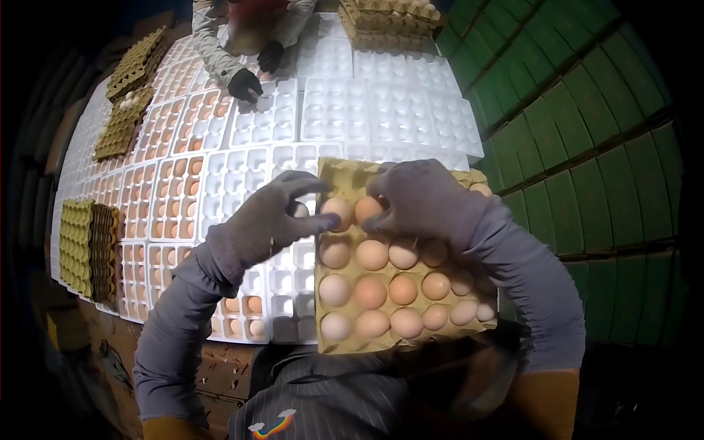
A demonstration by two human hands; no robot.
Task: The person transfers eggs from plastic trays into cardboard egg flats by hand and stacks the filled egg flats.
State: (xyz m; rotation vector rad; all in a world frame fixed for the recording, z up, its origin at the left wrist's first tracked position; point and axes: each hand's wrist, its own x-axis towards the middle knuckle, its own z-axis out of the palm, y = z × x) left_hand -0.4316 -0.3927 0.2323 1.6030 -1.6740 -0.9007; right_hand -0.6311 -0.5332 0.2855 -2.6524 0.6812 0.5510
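A yellowish pulp tray (352,345) rests in front of me with several rows of brown and pale eggs (370,291). My left hand (268,218), in a grey glove, reaches over the tray's left edge, its thumb and fingers spread around an egg (336,213). A whitish egg (300,210) shows at the palm of that hand. My right hand (425,199), gloved too, curls over the tray's upper rows, its fingers on a brown egg (368,208). Beside the tray, white foam trays (282,282) with square cells lie under my left forearm.
Across the table a person in dark gloves (246,84) works over the foam trays. Foam trays with brown eggs (176,183) lie left. Pulp tray stacks stand at the left (88,249), upper left (136,62) and top (385,29). Green stacked boxes (572,176) line the right.
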